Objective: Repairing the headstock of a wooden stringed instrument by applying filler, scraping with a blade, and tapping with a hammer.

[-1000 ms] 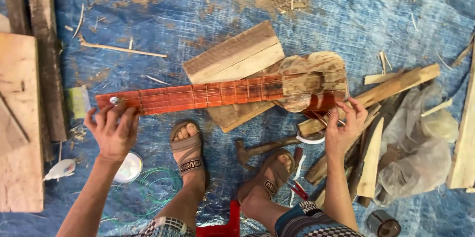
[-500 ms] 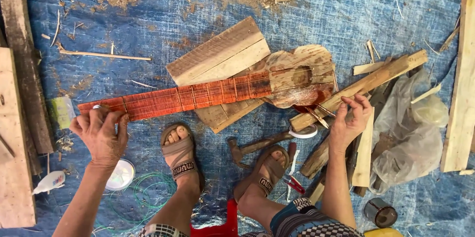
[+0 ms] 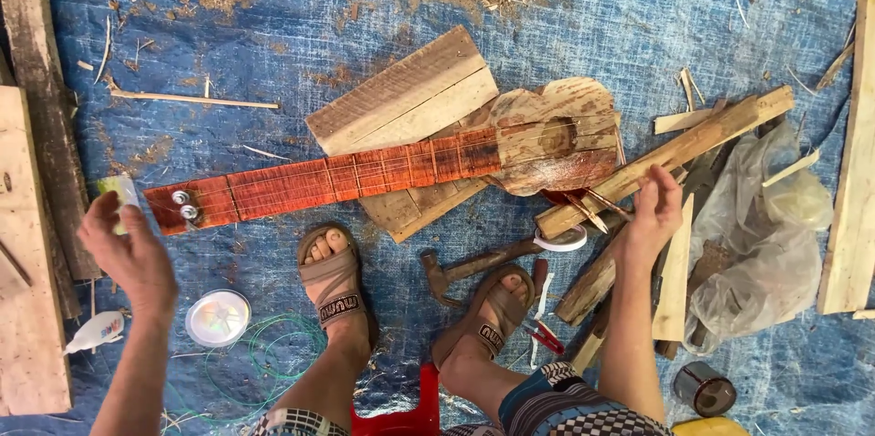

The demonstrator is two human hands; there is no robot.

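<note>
Homemade wooden guitar (image 3: 401,167) lies on the blue tarp (image 3: 638,26), neck fretted, pegs and strings on; left hand (image 3: 128,249) and right hand (image 3: 652,213) hover open-fingered, holding nothing.

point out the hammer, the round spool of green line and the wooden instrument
hammer (image 3: 436,274), head view, on its metal head
round spool (image 3: 218,318), head view, on its flat top
wooden instrument (image 3: 301,183), head view, on its red fretted neck

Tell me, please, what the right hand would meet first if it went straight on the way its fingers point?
Probably the long wooden batten lying just beyond the right hand, with the wooden instrument's body past it; height above them is unclear.
</note>
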